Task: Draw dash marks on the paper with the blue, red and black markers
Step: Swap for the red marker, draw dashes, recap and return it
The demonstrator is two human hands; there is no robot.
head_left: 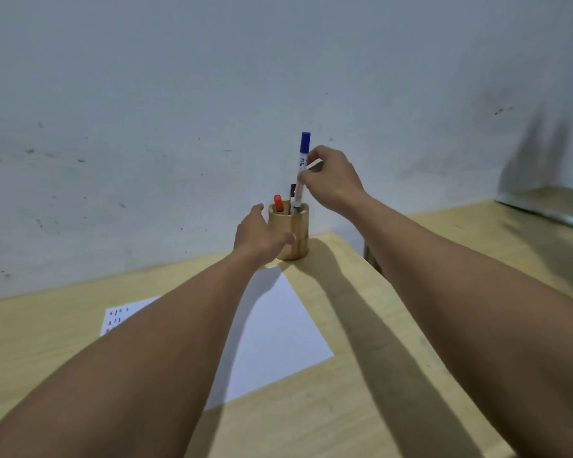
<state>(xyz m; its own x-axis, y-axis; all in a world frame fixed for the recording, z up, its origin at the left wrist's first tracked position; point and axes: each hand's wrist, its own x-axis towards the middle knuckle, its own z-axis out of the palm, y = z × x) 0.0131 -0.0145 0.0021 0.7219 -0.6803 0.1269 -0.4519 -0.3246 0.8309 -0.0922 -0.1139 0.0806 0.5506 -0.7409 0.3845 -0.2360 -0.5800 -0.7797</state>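
A round wooden pen holder (293, 233) stands at the table's far edge by the wall. My left hand (257, 236) wraps around its left side. My right hand (333, 178) pinches the white barrel of the blue marker (302, 166), which stands upright with its blue cap on top and its lower end still inside the holder. The red marker (278, 203) and the black marker (292, 193) poke out of the holder. A white sheet of paper (278, 335) lies on the table, partly under my left forearm, with small coloured dash marks at its left corner.
The light wooden table (344, 375) ends at the grey wall (179, 127) behind the holder. A second wooden surface (477, 233) stands at the right with a gap between, carrying a shiny metal object (549, 206) at the far right.
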